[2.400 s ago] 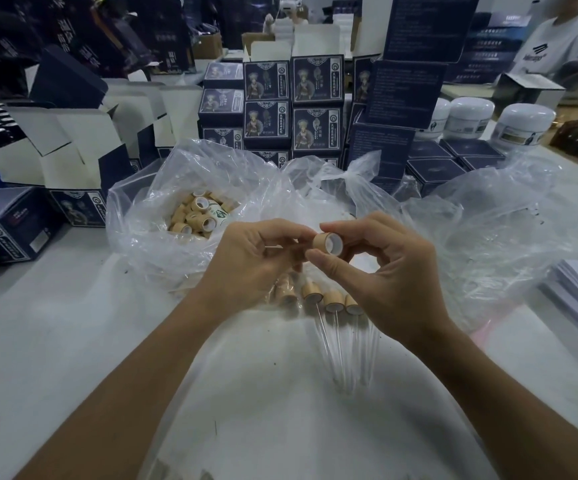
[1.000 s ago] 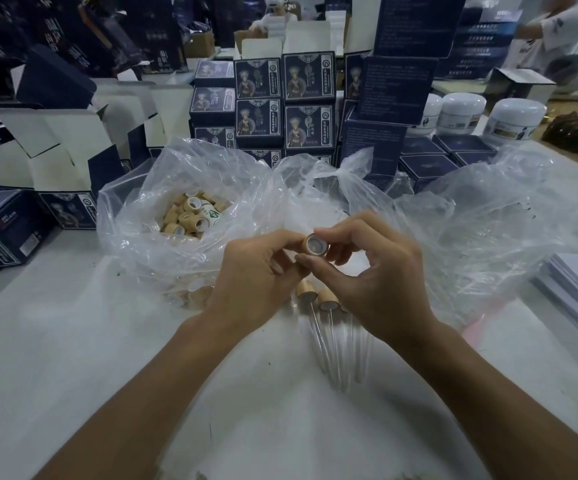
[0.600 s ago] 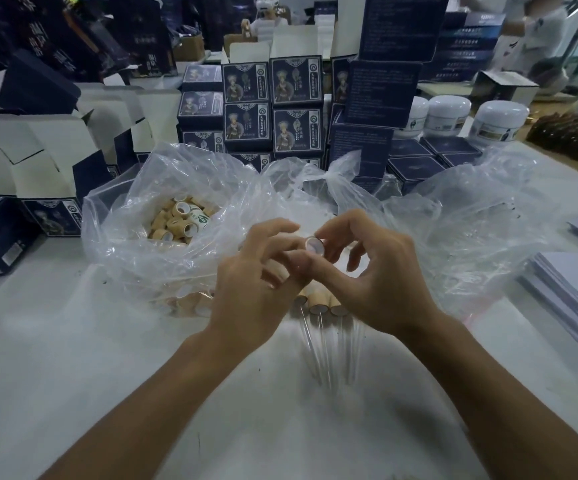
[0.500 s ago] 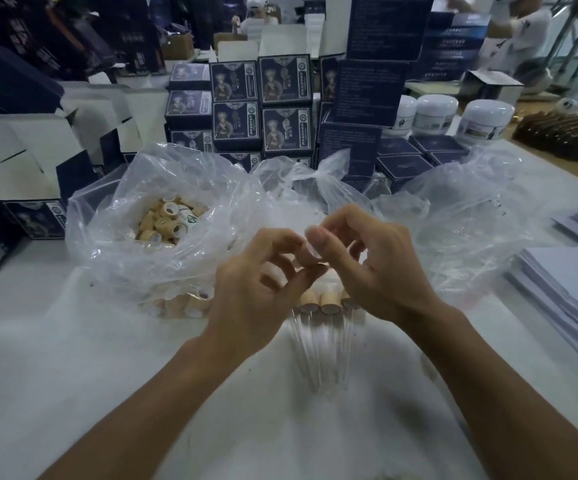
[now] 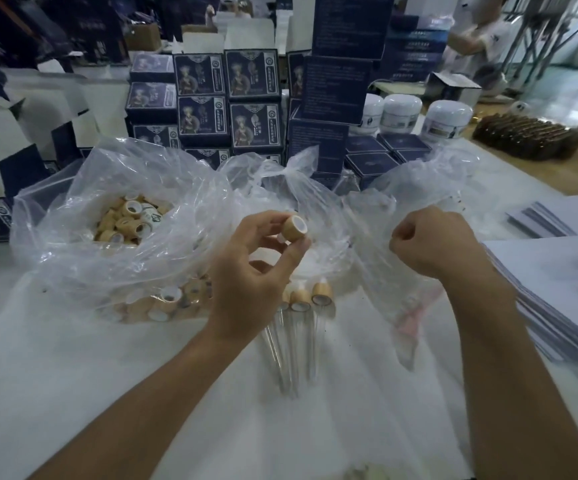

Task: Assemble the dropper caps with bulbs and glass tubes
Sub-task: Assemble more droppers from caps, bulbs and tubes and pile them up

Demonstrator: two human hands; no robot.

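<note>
Wooden cap (image 5: 294, 229) pinched in left hand (image 5: 249, 268) fingers; right hand (image 5: 429, 242) seemingly clenched, against clear bag (image 5: 415, 202).

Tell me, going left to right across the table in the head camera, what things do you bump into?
Bag of loose caps → cap pinched in the left hand → right hand, fingers curled → stack of paper sheets.

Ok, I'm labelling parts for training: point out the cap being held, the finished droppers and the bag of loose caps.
held cap (image 5: 294, 229), head view: its wooden side wall.
finished droppers (image 5: 300, 300), head view: the middle one's wooden cap.
bag of loose caps (image 5: 73, 216), head view: its clear plastic wall.
</note>
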